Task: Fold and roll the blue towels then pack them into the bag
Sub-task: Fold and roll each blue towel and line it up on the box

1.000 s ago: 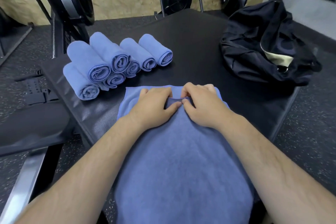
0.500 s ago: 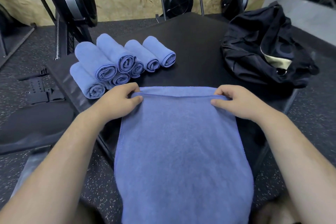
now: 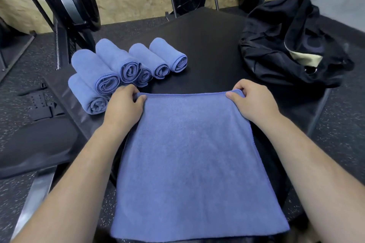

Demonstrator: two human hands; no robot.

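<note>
Head view: blue towel (image 3: 193,154) lies spread flat on the black platform (image 3: 207,41), its near end hanging over the edge at 6 o'clock and its far edge across centre frame. Left hand (image 3: 123,104) pinches the far left corner, thumb on top, fingers curled over the edge. Right hand (image 3: 250,100) pinches the far right corner likewise, with a small ridge of cloth raised in the grip. Rolled towels (image 3: 110,73) — at least six — are piled at 10 o'clock, just beside the left hand; contact cannot be told. Black bag (image 3: 286,45) sits at 2 o'clock on the platform, mouth open, pale lining showing, apart from the towel.
</note>
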